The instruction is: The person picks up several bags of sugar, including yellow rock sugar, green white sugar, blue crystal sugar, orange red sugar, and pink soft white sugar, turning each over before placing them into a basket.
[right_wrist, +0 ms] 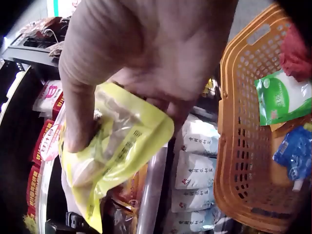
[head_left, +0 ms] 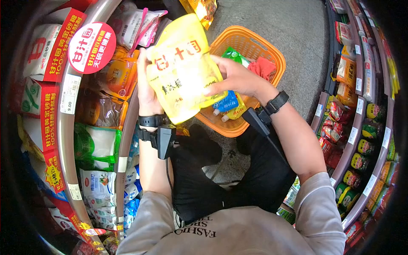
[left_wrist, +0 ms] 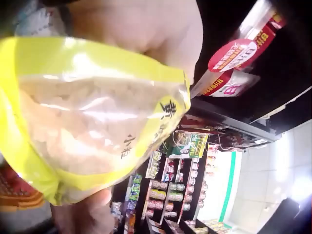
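Note:
A yellow bag of rock sugar (head_left: 180, 70) with red and black print is held up before the chest, its middle washed out by glare. My left hand (head_left: 148, 91) grips its left side, the fingers partly hidden behind it. On the right edge, my right hand (head_left: 240, 76) holds the bag with the thumb across the front. Through the clear window in the left wrist view, pale lumps show inside the bag (left_wrist: 87, 122). The right wrist view has the right hand (right_wrist: 141, 48) over the bag, its thumb pressed against the plastic.
On the floor behind the right hand stands an orange basket (head_left: 244, 131) with a green-and-white packet (right_wrist: 282, 97), a blue spouted pouch (right_wrist: 295, 153) and a red cloth-like item (head_left: 262, 68). Shelves of bagged goods (head_left: 100, 142) line the left; shelves of jars and packets (head_left: 359, 163) line the right.

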Demonstrator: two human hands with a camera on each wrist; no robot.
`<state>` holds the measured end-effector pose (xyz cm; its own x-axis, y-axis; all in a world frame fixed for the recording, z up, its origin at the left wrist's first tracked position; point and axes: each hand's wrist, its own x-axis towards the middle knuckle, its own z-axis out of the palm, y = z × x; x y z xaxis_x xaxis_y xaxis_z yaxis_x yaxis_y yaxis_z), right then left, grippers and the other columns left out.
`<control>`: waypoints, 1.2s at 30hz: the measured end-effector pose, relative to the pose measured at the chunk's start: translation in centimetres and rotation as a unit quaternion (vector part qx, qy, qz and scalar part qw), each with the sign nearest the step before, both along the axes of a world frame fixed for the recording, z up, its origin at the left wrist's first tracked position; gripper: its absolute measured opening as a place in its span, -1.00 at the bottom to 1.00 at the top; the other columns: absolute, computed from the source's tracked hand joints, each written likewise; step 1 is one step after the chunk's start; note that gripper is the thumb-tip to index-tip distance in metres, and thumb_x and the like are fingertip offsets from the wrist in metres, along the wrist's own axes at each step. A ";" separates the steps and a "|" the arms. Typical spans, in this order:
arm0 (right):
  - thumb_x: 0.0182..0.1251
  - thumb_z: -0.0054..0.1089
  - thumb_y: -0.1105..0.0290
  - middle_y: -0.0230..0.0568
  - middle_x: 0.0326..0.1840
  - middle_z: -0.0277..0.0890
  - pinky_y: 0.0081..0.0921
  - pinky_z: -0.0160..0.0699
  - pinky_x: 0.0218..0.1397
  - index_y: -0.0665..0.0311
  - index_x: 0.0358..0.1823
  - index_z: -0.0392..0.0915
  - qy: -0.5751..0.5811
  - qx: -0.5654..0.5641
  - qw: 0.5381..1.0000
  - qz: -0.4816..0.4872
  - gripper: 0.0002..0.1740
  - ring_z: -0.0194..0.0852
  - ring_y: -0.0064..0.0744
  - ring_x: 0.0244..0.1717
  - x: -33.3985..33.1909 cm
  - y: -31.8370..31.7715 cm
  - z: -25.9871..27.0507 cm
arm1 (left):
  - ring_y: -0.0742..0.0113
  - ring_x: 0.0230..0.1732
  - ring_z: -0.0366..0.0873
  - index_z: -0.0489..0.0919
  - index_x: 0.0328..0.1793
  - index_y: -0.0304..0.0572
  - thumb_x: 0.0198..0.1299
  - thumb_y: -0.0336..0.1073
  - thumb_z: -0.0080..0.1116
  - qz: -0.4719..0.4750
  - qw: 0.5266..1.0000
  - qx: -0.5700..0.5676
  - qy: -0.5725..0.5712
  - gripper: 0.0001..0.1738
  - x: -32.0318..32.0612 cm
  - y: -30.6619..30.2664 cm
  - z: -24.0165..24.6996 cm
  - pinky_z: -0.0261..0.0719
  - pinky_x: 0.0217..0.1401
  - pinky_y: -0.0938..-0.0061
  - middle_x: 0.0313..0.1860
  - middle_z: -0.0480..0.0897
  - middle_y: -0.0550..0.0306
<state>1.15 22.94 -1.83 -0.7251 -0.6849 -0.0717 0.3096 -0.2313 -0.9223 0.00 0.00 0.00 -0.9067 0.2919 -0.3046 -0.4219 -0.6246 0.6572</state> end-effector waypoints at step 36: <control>0.53 -0.03 0.00 -0.25 -0.10 0.66 -0.64 0.58 -0.06 0.44 0.06 0.56 0.026 0.032 0.966 -0.254 -0.45 0.61 -0.65 -0.13 -0.9 -0.9 -0.6 | 0.40 0.02 0.65 0.52 0.21 -0.37 0.16 -0.47 0.35 -0.058 0.966 -0.196 0.159 -0.53 1.7 1.8 0.9 0.62 0.10 0.47 0.07 0.67 0.04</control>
<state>0.23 22.05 -2.46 -0.9701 -0.2359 -0.0565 0.1242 -0.2832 -0.9510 1.68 1.76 0.92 -0.9405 0.3166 -0.1233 -0.2116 -0.2619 0.9416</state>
